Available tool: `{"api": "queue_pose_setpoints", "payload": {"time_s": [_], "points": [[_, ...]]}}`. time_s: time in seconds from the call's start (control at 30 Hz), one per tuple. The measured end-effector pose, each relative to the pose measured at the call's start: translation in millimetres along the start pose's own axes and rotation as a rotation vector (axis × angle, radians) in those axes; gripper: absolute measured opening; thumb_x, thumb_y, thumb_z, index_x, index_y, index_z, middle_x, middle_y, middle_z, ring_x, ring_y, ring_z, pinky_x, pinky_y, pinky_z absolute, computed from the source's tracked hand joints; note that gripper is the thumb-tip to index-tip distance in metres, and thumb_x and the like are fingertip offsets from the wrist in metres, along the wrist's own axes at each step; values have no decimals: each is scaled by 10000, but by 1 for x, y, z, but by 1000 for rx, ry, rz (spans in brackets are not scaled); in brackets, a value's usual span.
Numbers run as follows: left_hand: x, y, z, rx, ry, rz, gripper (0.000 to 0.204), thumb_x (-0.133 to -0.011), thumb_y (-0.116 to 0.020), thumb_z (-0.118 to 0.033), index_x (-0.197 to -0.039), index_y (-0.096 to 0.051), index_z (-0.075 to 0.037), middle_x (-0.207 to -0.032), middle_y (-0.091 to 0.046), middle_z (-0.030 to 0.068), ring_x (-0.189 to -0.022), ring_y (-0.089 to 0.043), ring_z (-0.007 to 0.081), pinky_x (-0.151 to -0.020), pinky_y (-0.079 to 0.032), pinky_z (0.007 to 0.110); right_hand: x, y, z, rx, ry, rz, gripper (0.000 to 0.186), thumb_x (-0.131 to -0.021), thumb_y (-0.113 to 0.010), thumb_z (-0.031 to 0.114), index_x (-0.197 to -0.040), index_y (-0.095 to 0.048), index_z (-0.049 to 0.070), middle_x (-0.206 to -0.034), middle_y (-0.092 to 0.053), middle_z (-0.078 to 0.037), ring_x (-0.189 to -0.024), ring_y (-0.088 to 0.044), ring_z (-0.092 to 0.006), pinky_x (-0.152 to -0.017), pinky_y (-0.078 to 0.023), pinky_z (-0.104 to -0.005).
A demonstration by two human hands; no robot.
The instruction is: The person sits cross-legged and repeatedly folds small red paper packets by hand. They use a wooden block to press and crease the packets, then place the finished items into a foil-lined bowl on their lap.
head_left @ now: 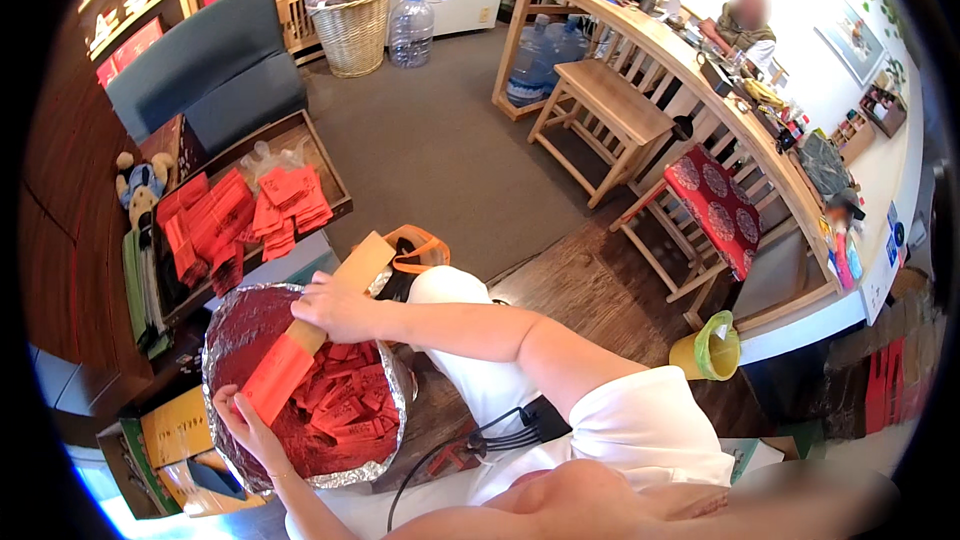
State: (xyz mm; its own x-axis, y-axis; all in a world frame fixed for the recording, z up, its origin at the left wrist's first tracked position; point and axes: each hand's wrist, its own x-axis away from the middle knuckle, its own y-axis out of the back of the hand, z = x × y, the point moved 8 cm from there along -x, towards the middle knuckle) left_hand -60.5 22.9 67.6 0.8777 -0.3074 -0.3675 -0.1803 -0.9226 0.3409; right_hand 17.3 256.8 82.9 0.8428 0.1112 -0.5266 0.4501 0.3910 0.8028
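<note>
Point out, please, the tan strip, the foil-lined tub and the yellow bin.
Tan strip (364,262): head view, on its upper part.
Foil-lined tub (236,338): head view, on its inner wall.
Yellow bin (688,354): head view, on its outer side.

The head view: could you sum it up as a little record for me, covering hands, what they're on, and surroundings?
Right hand: gripping a tan strip
Left hand: fingers at the lower end of a red packet; firmness of hold unclear
Below: foil-lined bin holding many red paper pieces
Left side: wooden tray with red packets and a clear plastic bag
Across the room: a person; a wooden bench
</note>
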Motion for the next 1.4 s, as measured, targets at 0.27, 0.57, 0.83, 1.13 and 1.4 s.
{"api": "queue_pose_setpoints", "payload": {"time_s": [0.27, 0.57, 0.83, 1.13, 1.4], "points": [[-8, 4, 14, 67, 156, 19, 194, -960, -559, -196, -977, -547, -3, -924, -526, 49, -885, -477, 154, -863, -398, 291, -4, -8, -4, 24, -57, 155, 278, -619, -659, 36, -852, -508, 58, -764, -605, -112, -784, -607, -286, -762, -423, -385], [-1, -6, 8, 273, 433, 201, 234, -839, -700, -69, -1042, -603, -4, -903, -616, 4, -815, -551, 77, -760, -447, 225, 1, 3, -3, 38, -70, 84, 298, -639, -628, 11, -901, -486, 29, -814, -611, -129, -812, -620, -319, -710, -446, -413], [-5, -6, -14, 322, 300, 179, 297, -795, -722, 20, -1052, -574, 9, -980, -653, 59, -893, -609, 108, -827, -488, 253, 0, 9, 1, 58, -51, 23, 291, -647, -605, -20, -891, -454, 31, -800, -598, -126, -785, -619, -313, -688, -452, -399], [-7, -1, -29, 249, 189, 125, 308, -779, -728, 25, -1045, -574, 16, -945, -648, 60, -878, -604, 114, -807, -491, 256, 4, 2, 4, 75, -55, 75, 331, -661, -632, 24, -948, -467, 19, -761, -629, -143, -744, -635, -327, -695, -473, -428], [-8, 4, -97, -159, -302, 142, 288, -636, -718, 71, -897, -635, -17, -886, -672, 100, -864, -643, 280, -812, -502, 346, 1, 4, -4, -32, -86, 153, 248, -660, -676, 88, -862, -532, 67, -761, -635, -121, -763, -639, -343, -658, -498, -454]]}}
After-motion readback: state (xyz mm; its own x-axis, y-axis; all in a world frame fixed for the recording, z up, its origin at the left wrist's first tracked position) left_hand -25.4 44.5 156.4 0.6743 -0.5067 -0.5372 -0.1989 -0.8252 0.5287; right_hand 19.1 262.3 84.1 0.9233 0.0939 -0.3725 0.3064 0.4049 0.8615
